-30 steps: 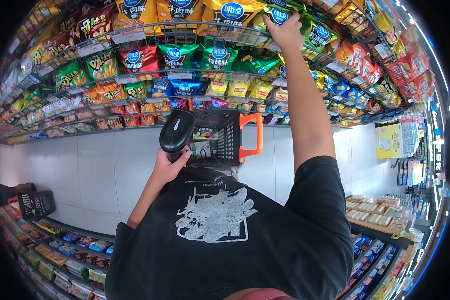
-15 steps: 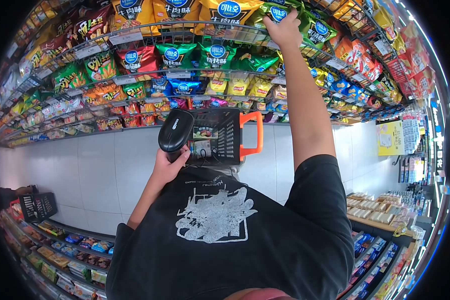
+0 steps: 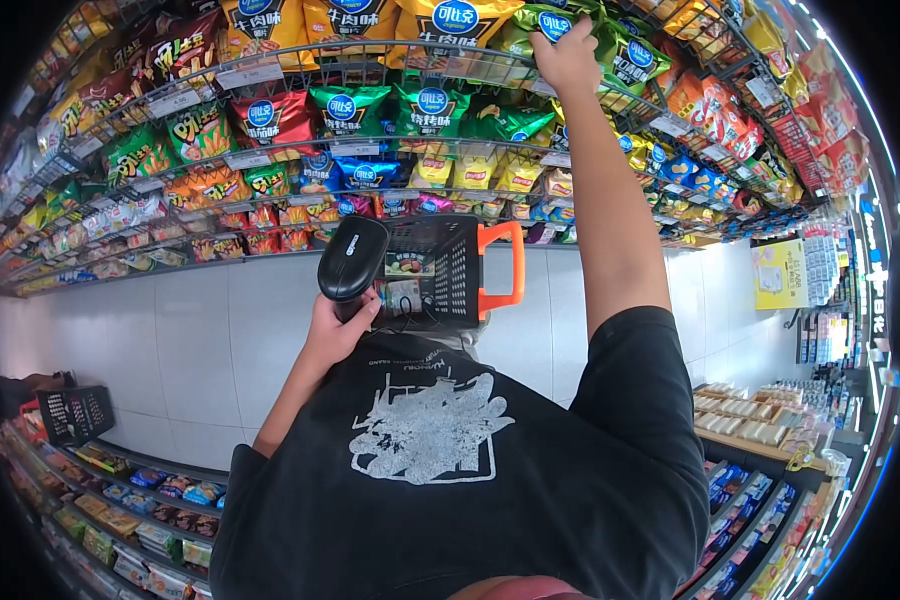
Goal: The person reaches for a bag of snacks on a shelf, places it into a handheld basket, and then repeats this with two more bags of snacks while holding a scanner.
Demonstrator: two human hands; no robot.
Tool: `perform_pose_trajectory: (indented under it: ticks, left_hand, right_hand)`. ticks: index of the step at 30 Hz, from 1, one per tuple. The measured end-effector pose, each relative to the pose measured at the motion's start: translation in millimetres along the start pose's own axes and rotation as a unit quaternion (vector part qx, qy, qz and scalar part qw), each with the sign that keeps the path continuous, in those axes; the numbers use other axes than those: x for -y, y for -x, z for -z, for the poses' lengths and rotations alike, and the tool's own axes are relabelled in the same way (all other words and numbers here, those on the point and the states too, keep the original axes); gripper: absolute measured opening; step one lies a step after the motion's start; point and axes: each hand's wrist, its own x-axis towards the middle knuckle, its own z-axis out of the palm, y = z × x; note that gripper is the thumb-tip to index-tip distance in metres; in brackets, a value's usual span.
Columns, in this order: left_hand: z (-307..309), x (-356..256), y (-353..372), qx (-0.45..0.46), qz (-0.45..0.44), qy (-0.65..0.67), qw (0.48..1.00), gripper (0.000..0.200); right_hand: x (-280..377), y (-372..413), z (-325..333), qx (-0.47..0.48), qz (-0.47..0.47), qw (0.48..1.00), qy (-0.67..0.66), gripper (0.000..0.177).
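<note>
My left hand (image 3: 338, 328) is wrapped round the handle of a black handheld scanner (image 3: 353, 256), held in front of my chest. My right arm reaches up to the top shelf, where my right hand (image 3: 568, 58) touches a green chip bag (image 3: 542, 30); its fingers are bent over the bag's upper part, and the fingertips are partly lost against it. Another green bag (image 3: 634, 60) stands just to the right of that hand. Beside the scanner is a black shopping basket (image 3: 455, 270) with an orange handle (image 3: 516, 265) and some packaged items inside.
Curved wire shelves (image 3: 390, 150) full of chip bags span the front. A second black basket (image 3: 75, 412) stands at the far left, near part of a person. Packed shelves (image 3: 150, 500) lie behind at lower left, and a yellow sign (image 3: 780, 275) is at the right.
The view has shifted very slightly. My right hand stays at the green bag, and the scanner in my left hand has barely moved.
</note>
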Motion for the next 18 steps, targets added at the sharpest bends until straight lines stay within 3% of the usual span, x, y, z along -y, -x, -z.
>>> perform_pose_trajectory:
  ticks: [18]
  left_hand:
    - [4.4,4.3,-0.5,-0.021,-0.012,-0.006,1.000,0.012]
  right_hand:
    - [-3.8,-0.7,-2.3,-0.001,-0.007,1.000,-0.017,0.105]
